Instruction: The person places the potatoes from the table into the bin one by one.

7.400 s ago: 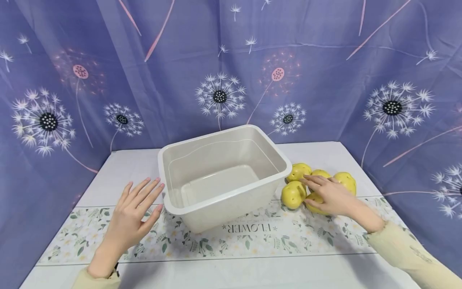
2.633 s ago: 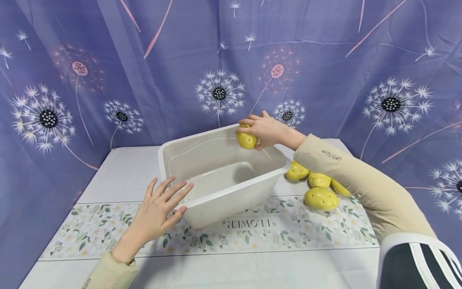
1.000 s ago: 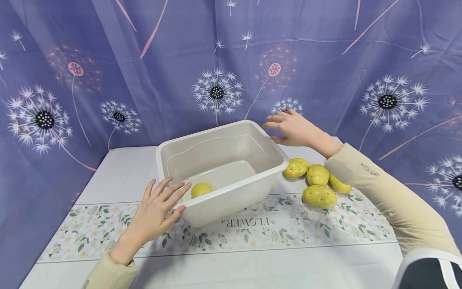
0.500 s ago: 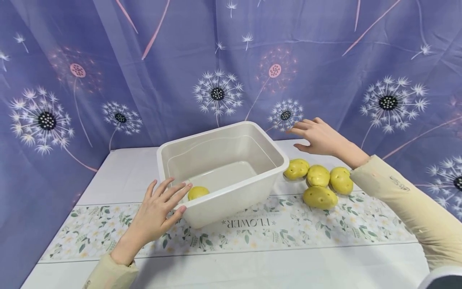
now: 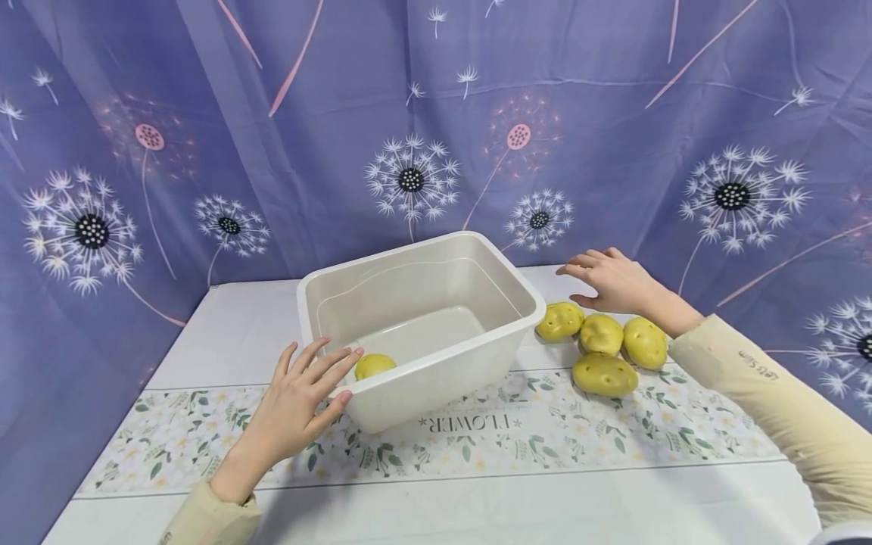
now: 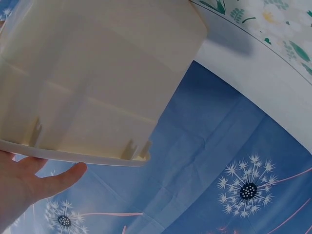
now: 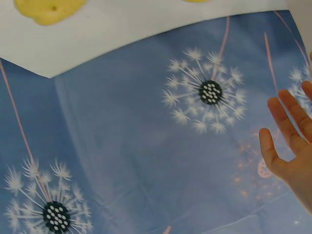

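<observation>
A pale grey plastic basin (image 5: 436, 378) stands at an angle on the table. Inside its near left corner lies one yellow potato (image 5: 375, 366). My left hand (image 5: 289, 405) rests at the basin's near left corner, fingers spread over the rim; the left wrist view shows the thumb (image 6: 63, 181) beside that rim. To the basin's right, several yellow potatoes sit close together, among them a front potato (image 5: 605, 375) and a left potato (image 5: 560, 322). Behind and above them hovers my right hand (image 5: 613, 281), holding nothing, its fingers loosely extended.
A white table cover with a floral strip (image 5: 470, 446) lies under everything. Purple dandelion-print cloth (image 5: 327, 151) hangs behind the table and along both sides. The basin's rear rim stands close to the back cloth.
My right hand carried one potato from the group over the basin and let it go inside. It has since moved back right and lower. My left hand moved onto the basin's rim.
</observation>
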Action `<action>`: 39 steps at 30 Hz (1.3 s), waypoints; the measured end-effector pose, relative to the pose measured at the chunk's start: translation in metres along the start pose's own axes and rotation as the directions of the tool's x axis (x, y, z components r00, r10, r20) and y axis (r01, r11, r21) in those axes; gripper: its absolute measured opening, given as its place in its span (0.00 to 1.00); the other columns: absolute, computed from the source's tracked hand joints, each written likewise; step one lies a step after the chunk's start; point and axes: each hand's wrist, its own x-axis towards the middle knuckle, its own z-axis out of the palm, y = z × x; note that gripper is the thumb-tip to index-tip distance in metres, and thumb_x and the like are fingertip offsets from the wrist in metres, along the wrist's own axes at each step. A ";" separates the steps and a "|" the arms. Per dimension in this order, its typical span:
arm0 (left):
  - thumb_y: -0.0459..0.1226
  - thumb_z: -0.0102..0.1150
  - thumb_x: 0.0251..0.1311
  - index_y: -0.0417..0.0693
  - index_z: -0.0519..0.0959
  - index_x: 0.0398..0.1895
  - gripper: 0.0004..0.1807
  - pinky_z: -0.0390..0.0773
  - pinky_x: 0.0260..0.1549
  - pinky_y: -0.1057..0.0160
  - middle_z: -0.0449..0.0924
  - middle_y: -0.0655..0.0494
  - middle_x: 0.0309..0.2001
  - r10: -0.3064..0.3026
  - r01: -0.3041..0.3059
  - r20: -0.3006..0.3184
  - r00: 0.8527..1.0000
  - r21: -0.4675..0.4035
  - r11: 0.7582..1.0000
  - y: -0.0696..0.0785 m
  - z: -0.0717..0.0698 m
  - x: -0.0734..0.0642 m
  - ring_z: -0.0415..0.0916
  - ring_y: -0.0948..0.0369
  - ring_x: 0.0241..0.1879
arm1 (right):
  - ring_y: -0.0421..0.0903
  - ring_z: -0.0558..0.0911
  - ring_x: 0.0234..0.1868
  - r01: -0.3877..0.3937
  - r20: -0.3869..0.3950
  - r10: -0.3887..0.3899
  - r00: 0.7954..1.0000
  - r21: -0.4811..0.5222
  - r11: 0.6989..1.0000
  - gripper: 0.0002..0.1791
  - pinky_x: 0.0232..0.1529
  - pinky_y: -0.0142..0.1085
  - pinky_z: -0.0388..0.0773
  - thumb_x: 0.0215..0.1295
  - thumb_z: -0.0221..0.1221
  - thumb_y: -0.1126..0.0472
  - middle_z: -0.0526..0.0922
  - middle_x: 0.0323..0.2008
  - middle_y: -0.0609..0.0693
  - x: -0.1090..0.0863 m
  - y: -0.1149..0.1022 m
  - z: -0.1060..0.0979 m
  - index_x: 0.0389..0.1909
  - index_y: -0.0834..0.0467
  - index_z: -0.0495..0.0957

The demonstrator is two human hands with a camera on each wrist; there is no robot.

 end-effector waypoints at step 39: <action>0.50 0.43 0.62 0.59 0.62 0.63 0.25 0.51 0.58 0.38 0.71 0.56 0.57 0.001 -0.002 0.021 1.000 0.004 1.000 0.001 -0.002 0.000 0.57 0.47 0.62 | 0.56 0.72 0.47 -0.113 0.237 0.095 0.967 0.065 0.991 0.45 0.36 0.50 0.67 0.35 0.68 0.40 0.73 0.51 0.59 -0.015 -0.004 0.084 0.56 0.58 0.69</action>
